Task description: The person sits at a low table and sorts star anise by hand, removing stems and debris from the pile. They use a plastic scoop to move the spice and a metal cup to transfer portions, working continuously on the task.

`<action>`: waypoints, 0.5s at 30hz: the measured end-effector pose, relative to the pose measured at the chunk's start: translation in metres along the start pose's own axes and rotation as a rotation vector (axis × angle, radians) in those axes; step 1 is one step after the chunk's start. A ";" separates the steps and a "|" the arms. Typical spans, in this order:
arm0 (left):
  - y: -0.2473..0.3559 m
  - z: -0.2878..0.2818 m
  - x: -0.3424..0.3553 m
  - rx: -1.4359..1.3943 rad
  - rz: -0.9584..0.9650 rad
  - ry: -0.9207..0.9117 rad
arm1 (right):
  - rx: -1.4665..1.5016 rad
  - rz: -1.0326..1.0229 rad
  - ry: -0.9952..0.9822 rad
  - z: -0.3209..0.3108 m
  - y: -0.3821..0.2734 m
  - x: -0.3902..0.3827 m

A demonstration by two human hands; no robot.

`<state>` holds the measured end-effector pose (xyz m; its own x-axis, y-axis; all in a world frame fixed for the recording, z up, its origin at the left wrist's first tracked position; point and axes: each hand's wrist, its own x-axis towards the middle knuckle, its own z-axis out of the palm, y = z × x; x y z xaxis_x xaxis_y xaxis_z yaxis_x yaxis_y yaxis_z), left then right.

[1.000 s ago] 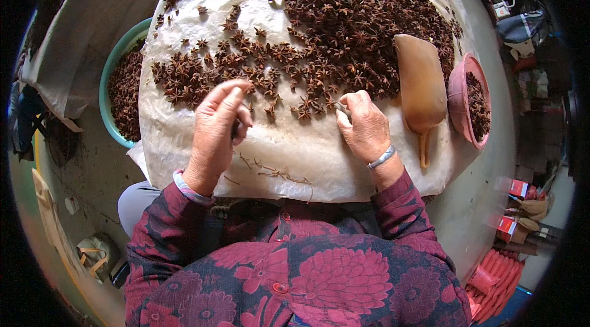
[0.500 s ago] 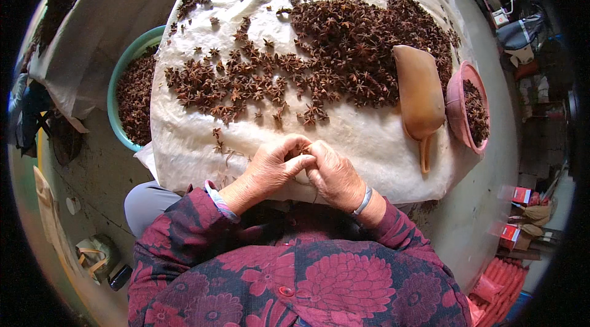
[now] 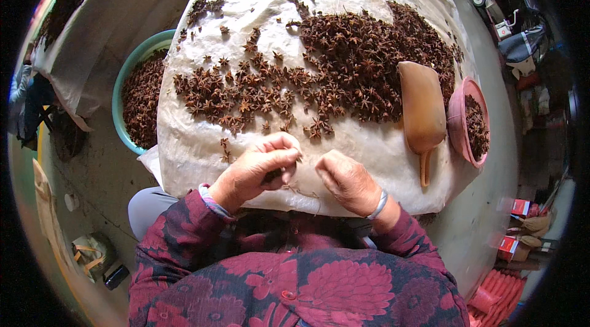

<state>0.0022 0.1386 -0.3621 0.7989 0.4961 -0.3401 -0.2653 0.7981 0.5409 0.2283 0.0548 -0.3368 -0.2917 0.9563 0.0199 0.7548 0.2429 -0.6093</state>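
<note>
Half a second ago my two hands meet over the near edge of the table (image 3: 396,173), fingertips together; now they are parted, with a narrow gap between them. For the work in front of me, I judge this means the two-handed pinch is let go and each hand acts alone. My left hand (image 3: 261,167) has thumb and forefinger pressed close, and a small dark bit (image 3: 299,159) (a piece of star anise, I think) shows at their tips. My right hand (image 3: 350,182) is curled in and a little blurred, so I cannot tell whether its fingers are closed or hold anything. Thin stems (image 3: 302,192) lie on the white sheet below the gap. The star anise heap (image 3: 362,60) sits beyond my hands, toward the right, with looser stars (image 3: 239,97) spread to its left and a few more (image 3: 225,149) lying apart near my left hand. The brown scoop (image 3: 422,106) leans at the heap's right side, its handle toward me, beside the pink basin (image 3: 456,115). A green basin (image 3: 118,100) of dark pieces stands by the table's left edge.
</note>
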 end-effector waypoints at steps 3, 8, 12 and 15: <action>0.011 -0.008 0.006 0.005 0.170 0.285 | 0.046 -0.204 -0.063 -0.029 0.022 0.034; 0.014 -0.019 0.014 -0.023 0.231 0.391 | -0.770 -0.230 0.239 -0.044 0.065 0.124; 0.013 -0.023 0.015 0.028 0.198 0.311 | -1.024 -0.262 0.052 -0.042 0.082 0.154; 0.013 -0.020 0.016 0.019 0.169 0.309 | -0.976 -0.320 0.041 -0.045 0.082 0.154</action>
<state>0.0006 0.1634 -0.3761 0.5429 0.7026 -0.4599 -0.3673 0.6912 0.6223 0.2717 0.2291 -0.3482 -0.5569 0.8237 0.1065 0.7991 0.4963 0.3394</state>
